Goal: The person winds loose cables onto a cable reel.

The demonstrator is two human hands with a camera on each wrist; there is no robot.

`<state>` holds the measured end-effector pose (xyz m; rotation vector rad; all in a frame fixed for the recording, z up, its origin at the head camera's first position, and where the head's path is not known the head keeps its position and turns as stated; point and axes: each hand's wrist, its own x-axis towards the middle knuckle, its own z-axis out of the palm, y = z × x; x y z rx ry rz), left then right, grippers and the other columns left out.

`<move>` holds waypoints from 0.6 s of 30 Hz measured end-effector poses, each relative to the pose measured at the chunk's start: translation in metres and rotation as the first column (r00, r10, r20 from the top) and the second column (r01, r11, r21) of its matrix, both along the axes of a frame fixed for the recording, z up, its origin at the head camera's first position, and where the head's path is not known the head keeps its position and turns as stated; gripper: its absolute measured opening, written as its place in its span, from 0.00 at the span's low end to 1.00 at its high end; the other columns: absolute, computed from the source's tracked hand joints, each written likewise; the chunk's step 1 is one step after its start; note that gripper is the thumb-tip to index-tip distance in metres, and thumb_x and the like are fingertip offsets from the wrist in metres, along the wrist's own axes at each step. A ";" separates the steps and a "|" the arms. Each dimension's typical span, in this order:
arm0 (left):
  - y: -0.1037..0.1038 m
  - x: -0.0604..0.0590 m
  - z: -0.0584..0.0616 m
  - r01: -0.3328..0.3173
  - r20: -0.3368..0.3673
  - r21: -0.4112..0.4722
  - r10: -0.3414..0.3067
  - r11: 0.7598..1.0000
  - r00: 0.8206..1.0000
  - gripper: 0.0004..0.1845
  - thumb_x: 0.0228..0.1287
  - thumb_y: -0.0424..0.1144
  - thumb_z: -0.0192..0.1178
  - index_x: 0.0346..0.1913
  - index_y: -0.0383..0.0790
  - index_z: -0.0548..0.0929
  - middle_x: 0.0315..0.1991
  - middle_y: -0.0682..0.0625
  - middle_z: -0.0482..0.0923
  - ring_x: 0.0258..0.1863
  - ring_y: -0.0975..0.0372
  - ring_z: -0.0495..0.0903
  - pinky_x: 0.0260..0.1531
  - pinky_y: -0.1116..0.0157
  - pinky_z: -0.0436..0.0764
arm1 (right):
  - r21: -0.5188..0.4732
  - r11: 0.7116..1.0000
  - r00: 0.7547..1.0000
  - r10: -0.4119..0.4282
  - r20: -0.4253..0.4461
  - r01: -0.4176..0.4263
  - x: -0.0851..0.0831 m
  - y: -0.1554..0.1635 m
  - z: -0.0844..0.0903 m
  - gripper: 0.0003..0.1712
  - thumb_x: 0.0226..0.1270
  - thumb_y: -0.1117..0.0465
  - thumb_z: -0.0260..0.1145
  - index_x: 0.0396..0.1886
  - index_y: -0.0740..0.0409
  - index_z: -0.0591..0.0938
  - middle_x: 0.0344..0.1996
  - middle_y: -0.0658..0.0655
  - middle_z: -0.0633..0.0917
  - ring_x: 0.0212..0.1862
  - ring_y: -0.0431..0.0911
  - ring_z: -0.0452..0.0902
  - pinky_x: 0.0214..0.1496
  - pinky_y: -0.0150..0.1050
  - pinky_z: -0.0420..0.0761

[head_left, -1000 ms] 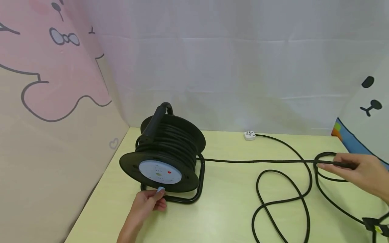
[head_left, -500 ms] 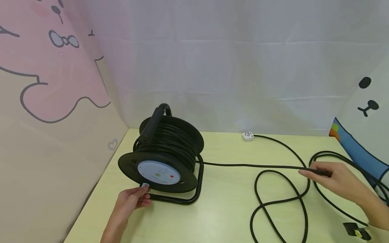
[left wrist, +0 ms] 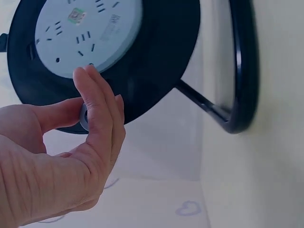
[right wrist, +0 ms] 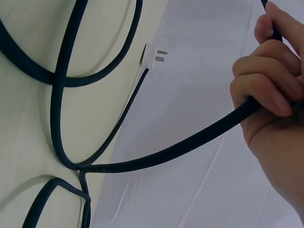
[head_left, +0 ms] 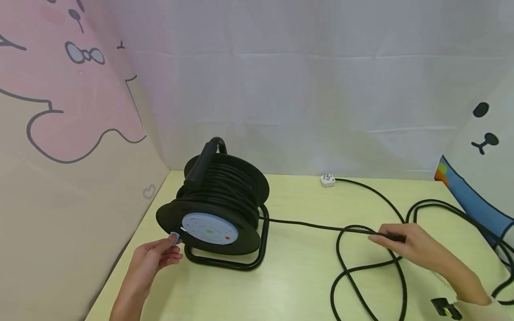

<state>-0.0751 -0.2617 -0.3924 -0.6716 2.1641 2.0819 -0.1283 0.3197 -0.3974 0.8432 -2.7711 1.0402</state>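
Note:
A black cable reel with a pale round socket plate stands on its tubular frame at the left of the table. My left hand pinches the small pale blue crank knob at the lower left of the reel's front flange; in the left wrist view the knob sits between thumb and fingers. Further right, my right hand holds the black cable, which runs from the reel into its grip. Curled fingers wrap the cable in the right wrist view.
Loose loops of cable lie across the right side of the table. The white plug rests near the back edge. A black object with a yellow mark lies at the front right. Curtains stand behind and at both sides.
My left hand has moved the knob left and slightly up along the flange, and the socket plate has turned clockwise. My right hand has come left and nearer with the cable.

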 end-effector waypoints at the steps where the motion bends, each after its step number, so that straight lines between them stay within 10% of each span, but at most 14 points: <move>1: -0.002 0.000 0.003 -0.003 -0.015 0.005 0.003 1.000 1.000 0.18 0.77 0.37 0.59 0.52 0.19 0.82 0.27 0.50 0.84 0.26 0.63 0.87 0.34 0.68 0.88 | -0.007 1.000 1.000 0.021 0.005 -0.021 0.000 -0.004 -0.002 0.24 0.70 0.66 0.70 0.23 0.38 0.70 0.17 0.35 0.60 0.20 0.28 0.53 0.19 0.28 0.60; 18: -0.004 0.001 0.051 0.060 -0.241 0.118 -0.030 0.991 0.970 0.13 0.77 0.37 0.60 0.35 0.38 0.91 0.26 0.49 0.84 0.24 0.61 0.87 0.29 0.68 0.87 | -0.054 0.978 0.971 0.208 0.117 -0.203 -0.013 -0.062 -0.018 0.13 0.78 0.63 0.63 0.31 0.42 0.77 0.20 0.34 0.64 0.21 0.27 0.56 0.20 0.28 0.64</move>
